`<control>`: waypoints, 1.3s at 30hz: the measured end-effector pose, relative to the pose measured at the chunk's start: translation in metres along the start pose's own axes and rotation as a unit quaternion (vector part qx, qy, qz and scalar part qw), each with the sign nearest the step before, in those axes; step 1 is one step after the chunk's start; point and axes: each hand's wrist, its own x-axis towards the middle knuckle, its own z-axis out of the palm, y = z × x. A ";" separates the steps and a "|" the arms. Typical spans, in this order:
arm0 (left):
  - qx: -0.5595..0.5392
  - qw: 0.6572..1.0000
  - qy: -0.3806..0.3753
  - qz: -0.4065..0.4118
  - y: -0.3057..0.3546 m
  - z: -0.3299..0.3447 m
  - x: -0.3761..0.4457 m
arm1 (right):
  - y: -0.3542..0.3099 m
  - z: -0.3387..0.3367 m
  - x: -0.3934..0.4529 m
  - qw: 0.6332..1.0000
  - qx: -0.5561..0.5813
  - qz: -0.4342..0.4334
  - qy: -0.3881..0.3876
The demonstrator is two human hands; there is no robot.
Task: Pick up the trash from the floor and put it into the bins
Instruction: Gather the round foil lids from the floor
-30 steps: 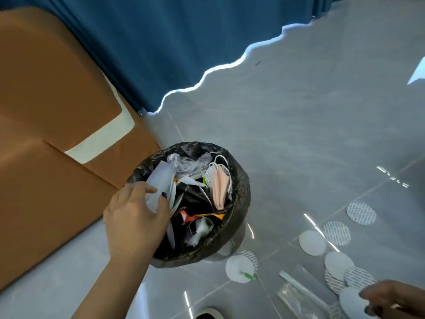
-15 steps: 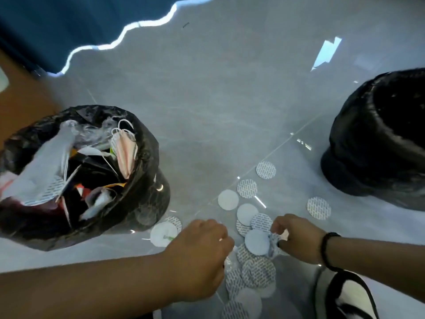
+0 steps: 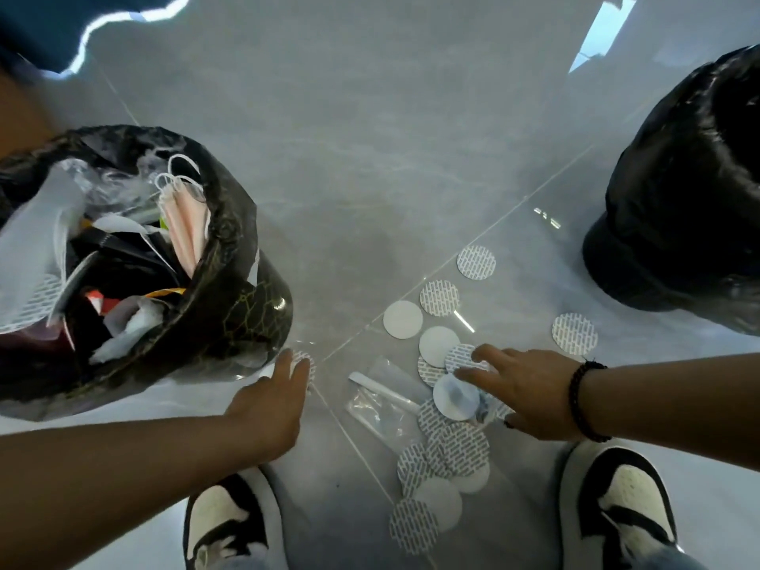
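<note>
Nearest, two black-and-white shoes [image 3: 228, 524] stand on the grey tiled floor [image 3: 370, 158], with a heap of round white discs [image 3: 446, 458] strewn between them and trailing away. Left hand [image 3: 271, 405]: fingers straight, tips touching a single disc [image 3: 304, 362] just beside the near bin, grasping nothing. Right hand [image 3: 522, 392]: fingers spread and extended, resting on the discs, nothing gripped; black bead bracelet [image 3: 584, 401] on the wrist. Clear plastic wrapper [image 3: 378, 399] lying between the hands. Left, a black-lined bin [image 3: 230, 306] filled with masks, paper and plastic. Far right, a second black-bagged bin [image 3: 678, 199], contents unseen. Blue curtain [image 3: 61, 22] at top left.
</note>
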 end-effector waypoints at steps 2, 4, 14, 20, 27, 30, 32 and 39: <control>0.035 0.999 0.020 -0.007 -0.008 -0.002 0.007 | -0.004 0.006 0.007 0.999 -0.030 -0.039 0.002; 0.091 0.995 0.026 0.012 -0.014 -0.003 0.012 | -0.009 0.009 0.014 0.997 -0.044 -0.064 0.007; 0.221 0.974 0.046 0.032 -0.011 -0.004 0.019 | -0.004 0.021 0.033 0.997 -0.050 -0.043 0.024; 0.186 0.979 0.068 0.046 -0.018 -0.005 0.023 | 0.004 0.016 0.028 0.998 0.027 -0.001 0.064; 0.128 0.987 0.063 0.079 -0.011 -0.005 0.031 | 0.011 0.006 0.018 0.978 0.147 0.057 0.134; 0.116 0.988 0.042 0.088 -0.008 -0.008 0.034 | 0.010 0.005 0.018 0.973 0.165 0.060 0.152; 0.120 0.988 0.036 0.090 -0.007 -0.011 0.035 | 0.007 0.004 0.019 0.971 0.168 0.062 0.159; 0.048 0.996 0.046 0.064 -0.009 -0.020 0.037 | 0.002 0.000 0.021 0.966 0.183 0.059 0.173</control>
